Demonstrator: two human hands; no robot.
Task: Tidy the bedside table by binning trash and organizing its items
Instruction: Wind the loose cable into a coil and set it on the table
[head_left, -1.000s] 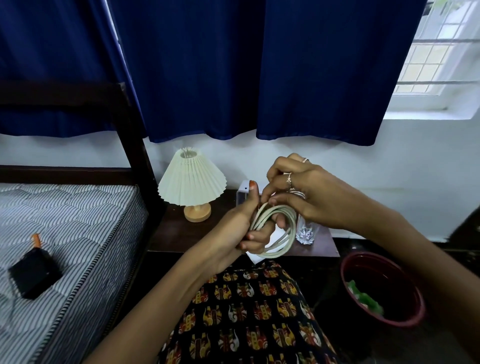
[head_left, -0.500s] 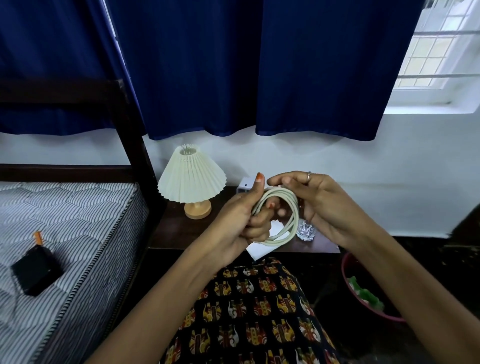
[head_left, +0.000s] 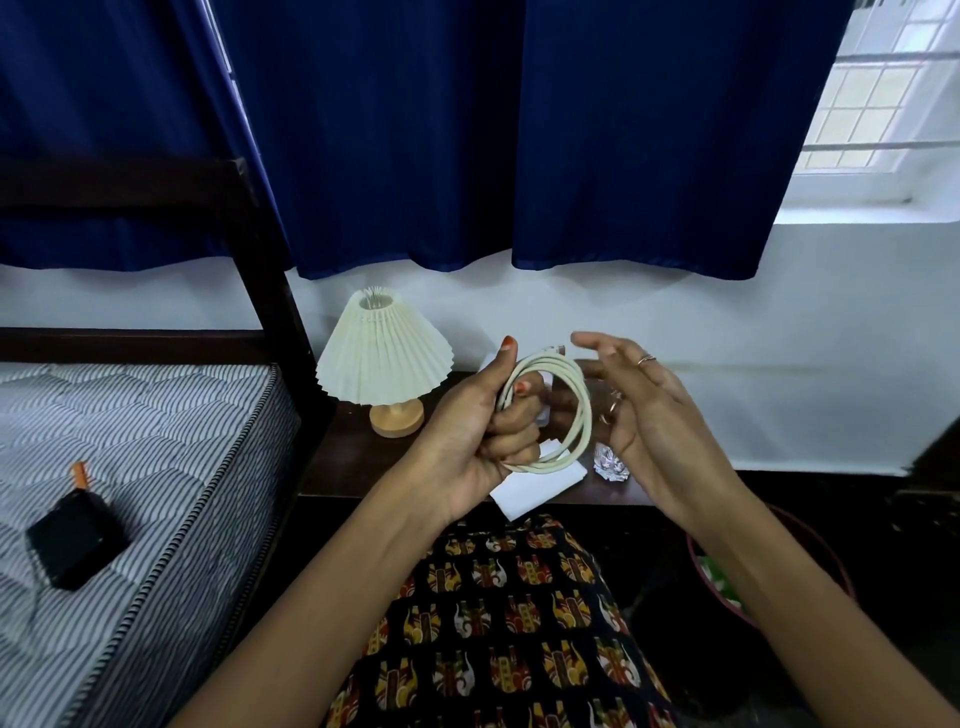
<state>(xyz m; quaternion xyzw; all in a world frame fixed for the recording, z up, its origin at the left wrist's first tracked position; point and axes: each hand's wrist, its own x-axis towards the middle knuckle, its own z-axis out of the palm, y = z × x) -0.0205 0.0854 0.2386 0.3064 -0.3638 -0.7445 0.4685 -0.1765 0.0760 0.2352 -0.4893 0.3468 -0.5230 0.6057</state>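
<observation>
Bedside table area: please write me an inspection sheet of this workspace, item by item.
Surface: dark bedside table, partly hidden by the hands.
Job's things: lamp; white paper at the front edge.
Clutter: crumpled foil.
Grippers: left hand grips the coil; right hand open beside it.
Cables: white cable, coiled in loops.
Surroundings: mattress with black box; red bin; blue curtain.

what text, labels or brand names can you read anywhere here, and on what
None can be read.
White paper on the bedside table: its visible part looks blank.
Black box on the mattress: no legible marking.
Coiled cable in the left hand: no print visible.
</observation>
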